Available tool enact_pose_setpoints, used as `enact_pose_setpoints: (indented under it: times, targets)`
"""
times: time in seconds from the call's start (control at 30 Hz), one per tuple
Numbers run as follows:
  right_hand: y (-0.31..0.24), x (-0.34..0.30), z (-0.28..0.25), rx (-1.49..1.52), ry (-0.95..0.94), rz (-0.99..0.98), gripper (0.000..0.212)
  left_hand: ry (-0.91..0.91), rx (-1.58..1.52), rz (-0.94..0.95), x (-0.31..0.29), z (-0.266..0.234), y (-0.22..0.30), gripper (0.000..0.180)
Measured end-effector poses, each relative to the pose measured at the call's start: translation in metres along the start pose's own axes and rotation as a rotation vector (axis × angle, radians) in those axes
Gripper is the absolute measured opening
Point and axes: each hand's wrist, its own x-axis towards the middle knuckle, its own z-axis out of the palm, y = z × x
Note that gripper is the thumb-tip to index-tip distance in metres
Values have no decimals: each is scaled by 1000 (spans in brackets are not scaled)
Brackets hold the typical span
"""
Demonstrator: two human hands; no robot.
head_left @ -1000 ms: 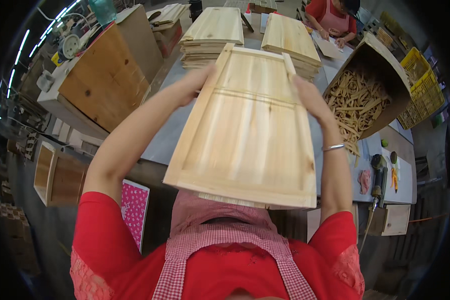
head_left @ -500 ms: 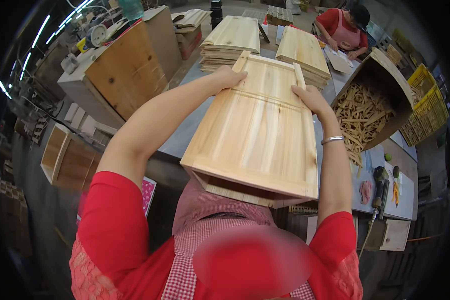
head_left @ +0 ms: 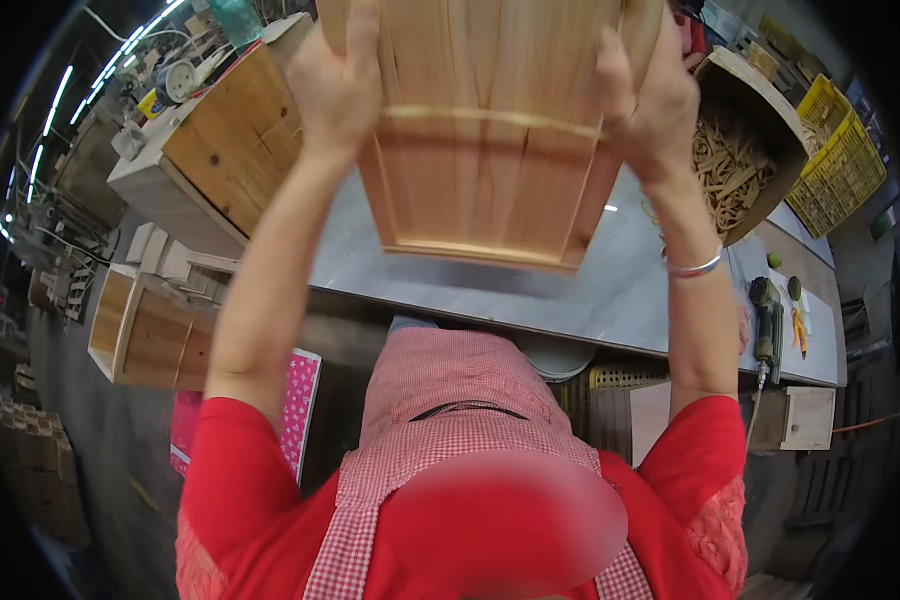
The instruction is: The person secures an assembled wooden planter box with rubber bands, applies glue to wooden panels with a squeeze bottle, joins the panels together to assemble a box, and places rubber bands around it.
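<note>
Item: pale, shallow rectangular wooden tray (head_left: 485,150) of jointed slats, reddish grain streaks down the middle, thin raised rim along its edges and a light strip across its width. You hold it raised close to your face, above the grey worktable (head_left: 610,290), its top edge cut off by the frame.

Your left hand (head_left: 335,85) is clasped over the tray's left edge, fingers wrapped onto the face. Your right hand (head_left: 650,95) clasps the right edge likewise; a silver bangle (head_left: 692,266) sits on that wrist.

Nearby: tilted wooden crate of small wooden pieces (head_left: 745,150), yellow plastic crate (head_left: 835,150), power drill (head_left: 767,320) on the table's right end.
</note>
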Motion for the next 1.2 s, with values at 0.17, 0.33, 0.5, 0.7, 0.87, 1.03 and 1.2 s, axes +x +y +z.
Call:
enact_pose_setpoints:
  times: [0.17,0.33,0.5,0.7,0.87,1.03,1.2]
  targets:
    - [26,-123,29,-2,-106,21,68,85,6,52,-126,26,-74,43]
    - [33,-130,22,128,-156,111,63,29,-13,-9,-120,30,-55,43]
    - [8,-115,7,176,-150,128,60,15,-15,-30,-110,13,-43,44]
    - [11,-141,11,90,-198,147,60,-95,-19,-110,-131,5,-45,50]
    - [14,-139,14,80,-177,130,62,-92,135,172,-69,-10,-24,73]
    - [13,-137,17,118,-153,119,64,-166,-108,176,-55,0,-13,77]
    - [14,-141,15,115,-155,149,65,-114,-79,274,-58,-2,-10,75]
